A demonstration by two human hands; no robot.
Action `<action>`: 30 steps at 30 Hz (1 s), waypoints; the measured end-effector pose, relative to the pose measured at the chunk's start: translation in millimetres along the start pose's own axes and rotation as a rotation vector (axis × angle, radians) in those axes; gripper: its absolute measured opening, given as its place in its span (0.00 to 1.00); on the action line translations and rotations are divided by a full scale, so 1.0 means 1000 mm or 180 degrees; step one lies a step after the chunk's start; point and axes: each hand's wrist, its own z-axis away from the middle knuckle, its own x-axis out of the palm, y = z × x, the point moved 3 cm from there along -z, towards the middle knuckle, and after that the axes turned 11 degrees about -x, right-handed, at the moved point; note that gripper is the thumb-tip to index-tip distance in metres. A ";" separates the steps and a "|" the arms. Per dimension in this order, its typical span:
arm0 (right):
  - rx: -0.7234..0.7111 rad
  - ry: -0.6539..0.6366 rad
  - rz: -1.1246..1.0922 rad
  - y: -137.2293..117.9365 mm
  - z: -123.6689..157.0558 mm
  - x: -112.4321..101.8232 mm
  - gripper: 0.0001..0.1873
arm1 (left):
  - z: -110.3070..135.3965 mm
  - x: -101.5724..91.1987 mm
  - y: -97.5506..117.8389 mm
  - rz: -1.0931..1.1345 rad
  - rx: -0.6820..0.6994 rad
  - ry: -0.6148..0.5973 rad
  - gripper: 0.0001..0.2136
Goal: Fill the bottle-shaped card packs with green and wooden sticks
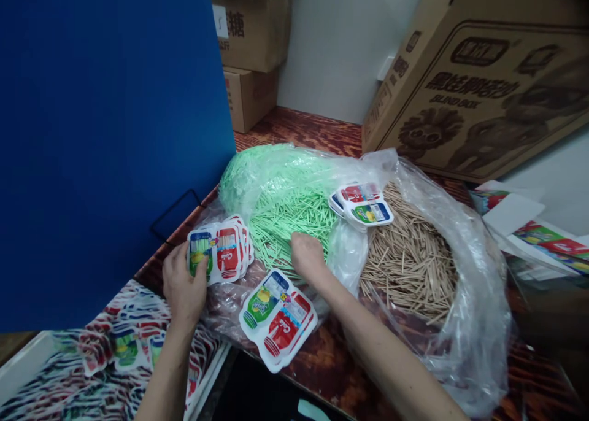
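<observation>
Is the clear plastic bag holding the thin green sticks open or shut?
Open: the clear plastic bag gapes, exposing thin green sticks at the right hand.

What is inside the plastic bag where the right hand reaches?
The plastic bag holds many thin, light green sticks. The right hand hides some; the pile covers the bottom, so what lies there cannot be seen.

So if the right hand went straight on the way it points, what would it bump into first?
The right hand would most likely meet the green sticks first; whether it touches them now is hard to tell.
</observation>
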 end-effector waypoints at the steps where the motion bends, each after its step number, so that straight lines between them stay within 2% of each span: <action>1: 0.0056 -0.0040 -0.0097 0.007 -0.001 -0.002 0.12 | 0.002 -0.002 0.003 0.0016 0.0040 0.0028 0.21; 7: 0.0327 -0.0083 -0.1037 0.045 -0.006 -0.011 0.13 | 0.019 -0.003 0.035 0.0321 0.0263 0.0087 0.18; 9: 0.0317 -0.0044 -0.1250 0.053 -0.006 -0.012 0.12 | 0.028 0.003 0.052 0.0580 0.0425 -0.0095 0.16; 12: 0.0295 0.0037 -0.1431 0.060 -0.005 -0.012 0.10 | 0.041 0.018 0.075 0.1068 0.0489 -0.0604 0.13; 15: 0.0302 0.0221 -0.1723 0.065 -0.006 -0.011 0.09 | 0.051 0.036 0.091 0.1627 0.0122 -0.1312 0.11; 18: 0.0440 0.0544 -0.2676 0.069 -0.008 -0.010 0.08 | 0.055 0.053 0.102 0.2171 -0.0449 -0.1968 0.11; 20: 0.0533 0.0682 -0.3389 0.070 -0.007 -0.008 0.08 | 0.054 0.063 0.107 0.2422 -0.0752 -0.2237 0.12; 22: 0.0542 0.0660 -0.3762 0.068 -0.004 -0.007 0.08 | 0.051 0.072 0.111 0.2590 -0.0937 -0.2358 0.13; 26: 0.0477 0.0339 -0.4343 0.061 0.004 -0.002 0.06 | 0.049 0.087 0.118 0.2708 -0.1068 -0.2469 0.12; 28: 0.0493 0.0363 -0.4213 0.060 0.005 -0.001 0.05 | 0.052 0.092 0.120 0.2689 -0.1047 -0.2466 0.12; 30: 0.0490 0.0574 -0.3849 0.064 0.003 -0.002 0.07 | 0.055 0.094 0.119 0.2644 -0.1009 -0.2405 0.13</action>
